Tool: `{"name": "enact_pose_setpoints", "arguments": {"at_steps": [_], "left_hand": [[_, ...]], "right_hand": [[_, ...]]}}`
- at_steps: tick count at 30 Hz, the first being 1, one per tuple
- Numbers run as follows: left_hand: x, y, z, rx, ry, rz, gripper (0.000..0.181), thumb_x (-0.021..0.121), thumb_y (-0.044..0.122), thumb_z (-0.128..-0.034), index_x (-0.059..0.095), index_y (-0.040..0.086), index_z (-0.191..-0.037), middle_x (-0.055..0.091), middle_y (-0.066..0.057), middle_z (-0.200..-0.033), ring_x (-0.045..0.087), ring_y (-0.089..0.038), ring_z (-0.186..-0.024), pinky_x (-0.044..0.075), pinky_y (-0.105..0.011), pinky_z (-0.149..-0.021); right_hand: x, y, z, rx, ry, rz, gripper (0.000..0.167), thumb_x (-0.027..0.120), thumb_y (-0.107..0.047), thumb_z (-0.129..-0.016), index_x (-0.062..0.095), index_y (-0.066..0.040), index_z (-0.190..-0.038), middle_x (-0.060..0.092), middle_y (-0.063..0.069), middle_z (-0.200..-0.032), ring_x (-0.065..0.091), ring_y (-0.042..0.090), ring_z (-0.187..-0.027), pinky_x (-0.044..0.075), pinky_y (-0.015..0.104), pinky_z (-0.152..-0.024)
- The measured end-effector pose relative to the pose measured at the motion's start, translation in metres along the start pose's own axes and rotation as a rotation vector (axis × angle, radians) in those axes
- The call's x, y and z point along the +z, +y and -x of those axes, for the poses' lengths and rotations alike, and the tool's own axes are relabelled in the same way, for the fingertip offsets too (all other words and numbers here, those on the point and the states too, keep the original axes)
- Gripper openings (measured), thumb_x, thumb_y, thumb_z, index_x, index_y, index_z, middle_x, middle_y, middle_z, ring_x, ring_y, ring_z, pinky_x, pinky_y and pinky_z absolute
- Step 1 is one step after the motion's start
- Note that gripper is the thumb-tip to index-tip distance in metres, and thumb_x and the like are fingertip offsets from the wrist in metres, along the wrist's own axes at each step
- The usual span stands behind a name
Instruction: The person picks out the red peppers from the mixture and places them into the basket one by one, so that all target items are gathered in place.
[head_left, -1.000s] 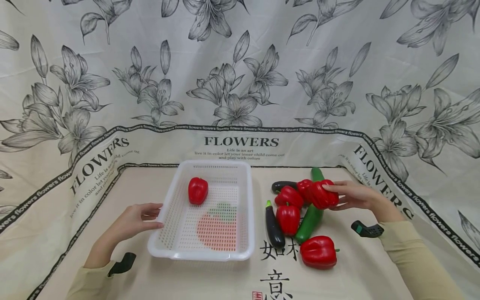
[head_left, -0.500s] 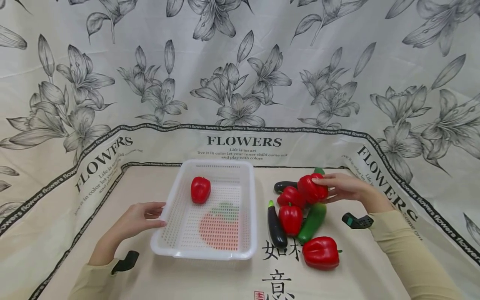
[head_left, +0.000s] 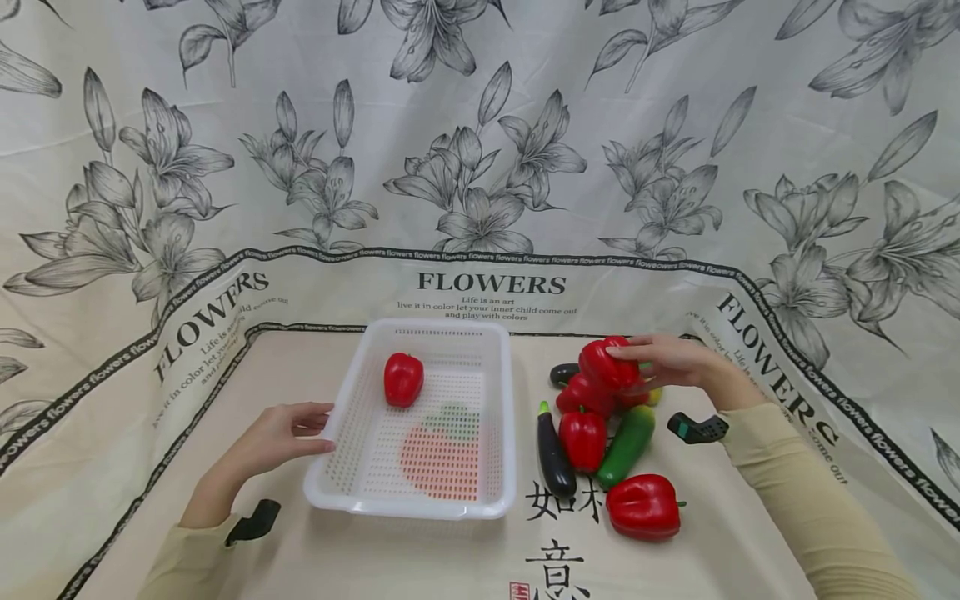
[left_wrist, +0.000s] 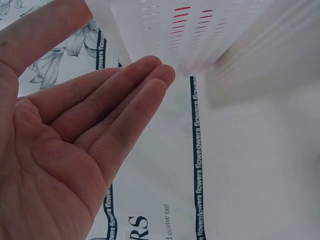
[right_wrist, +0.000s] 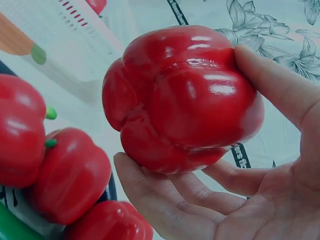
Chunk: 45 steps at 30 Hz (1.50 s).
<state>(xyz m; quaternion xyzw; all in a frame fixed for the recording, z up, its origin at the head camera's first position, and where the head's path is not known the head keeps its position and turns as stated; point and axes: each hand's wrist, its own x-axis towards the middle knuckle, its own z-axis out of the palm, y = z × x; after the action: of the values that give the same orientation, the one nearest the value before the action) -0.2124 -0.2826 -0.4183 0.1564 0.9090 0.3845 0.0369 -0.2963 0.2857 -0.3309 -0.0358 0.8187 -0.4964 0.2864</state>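
Observation:
My right hand (head_left: pixel 675 362) grips a red bell pepper (head_left: pixel 602 364) above the pile of vegetables. In the right wrist view the thumb lies on one side of this bell pepper (right_wrist: pixel 185 100) and the fingers support it from below. At the left rim of a white perforated plastic basket (head_left: pixel 405 507) is my left hand (head_left: pixel 270 440), holding nothing. Its fingers (left_wrist: pixel 135 115) are extended close to the basket wall in the left wrist view; contact cannot be told. Inside the basket, towards the back left, sits another red bell pepper (head_left: pixel 403 380).
Right of the basket lie a dark eggplant (head_left: pixel 556 458), a green cucumber (head_left: pixel 627 447) and several red bell peppers, one (head_left: pixel 643 507) nearest the front. A second dark vegetable (head_left: pixel 563 375) is partly hidden behind the pile. Flower-printed cloth (head_left: pixel 480 167) walls the back and sides.
My right hand has carried the bell pepper leftward and slightly upward, over the pile. Something yellow now shows behind it. My left hand keeps its place by the basket; the head view shifts slightly.

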Motion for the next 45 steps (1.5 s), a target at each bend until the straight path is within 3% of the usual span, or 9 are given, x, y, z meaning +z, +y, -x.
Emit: {"name": "enact_pose_setpoints", "arguments": {"at_steps": [15,24,35,45], "left_hand": [[0.002,-0.001,-0.005,0.026,0.002,0.01,0.064,0.079,0.03,-0.0758,0.057,-0.001,-0.127,0.066,-0.018,-0.116,0.066,-0.03,-0.102,0.057,-0.036,-0.083],[0.002,0.0,-0.006,0.018,-0.004,0.007,0.065,0.079,0.031,-0.0757,0.057,-0.001,-0.127,0.066,-0.017,-0.115,0.066,-0.029,-0.102,0.057,-0.036,-0.083],[0.001,0.0,-0.002,0.013,0.0,0.019,0.064,0.079,0.03,-0.0756,0.057,-0.002,-0.126,0.066,-0.017,-0.115,0.066,-0.029,-0.102,0.057,-0.036,-0.084],[0.002,0.0,-0.001,0.013,0.003,0.007,0.062,0.079,0.028,-0.0759,0.057,-0.002,-0.126,0.067,-0.016,-0.115,0.066,-0.029,-0.102,0.057,-0.036,-0.083]], "right_hand": [[0.009,-0.021,-0.024,0.005,-0.088,-0.065,0.071,0.056,-0.035,-0.095,0.023,0.002,-0.145,0.04,0.022,-0.138,0.055,0.035,-0.116,0.047,0.049,-0.099],[0.024,-0.04,-0.036,0.001,-0.077,-0.059,0.074,0.06,-0.036,-0.091,0.025,0.002,-0.144,0.039,0.024,-0.139,0.047,0.041,-0.124,0.049,0.048,-0.098],[0.037,-0.058,-0.055,-0.023,-0.113,-0.04,0.062,0.06,-0.032,-0.092,0.035,-0.002,-0.14,0.043,0.022,-0.135,0.054,0.039,-0.117,0.045,0.054,-0.099],[0.047,-0.069,-0.066,-0.038,-0.14,-0.048,0.062,0.059,-0.029,-0.093,0.031,0.001,-0.14,0.041,0.022,-0.135,0.052,0.041,-0.119,0.046,0.053,-0.099]]}}
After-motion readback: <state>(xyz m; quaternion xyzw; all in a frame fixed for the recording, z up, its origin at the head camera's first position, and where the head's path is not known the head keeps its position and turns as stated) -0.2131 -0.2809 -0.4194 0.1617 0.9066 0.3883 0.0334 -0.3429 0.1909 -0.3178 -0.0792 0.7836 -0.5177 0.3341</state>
